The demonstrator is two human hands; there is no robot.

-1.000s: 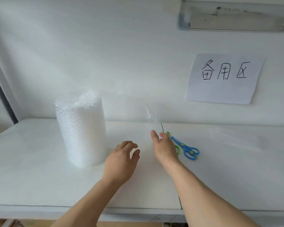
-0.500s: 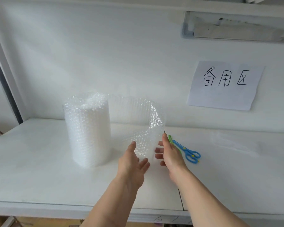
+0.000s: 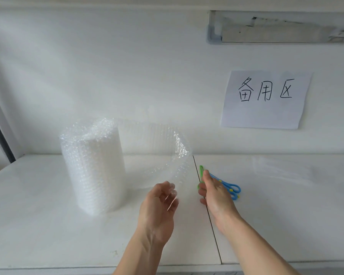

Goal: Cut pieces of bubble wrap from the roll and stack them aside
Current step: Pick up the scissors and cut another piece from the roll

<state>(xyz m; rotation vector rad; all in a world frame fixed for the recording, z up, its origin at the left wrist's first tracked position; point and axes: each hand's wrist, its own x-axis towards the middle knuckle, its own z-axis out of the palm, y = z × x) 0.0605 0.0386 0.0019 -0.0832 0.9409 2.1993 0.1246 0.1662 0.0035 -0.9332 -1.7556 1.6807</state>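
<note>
A person's left hand [image 3: 159, 211] pinches the loose sheet [image 3: 167, 161] beside the bubble wrap roll [image 3: 92, 165], right hand [image 3: 214, 193] open-fingered over the scissors [image 3: 224, 184]; tugging could topple the roll.

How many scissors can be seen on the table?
1. The blue-and-green scissors lie on the white table, right of the seam, just behind the right hand, which partly covers them. No other pair is visible.
</note>
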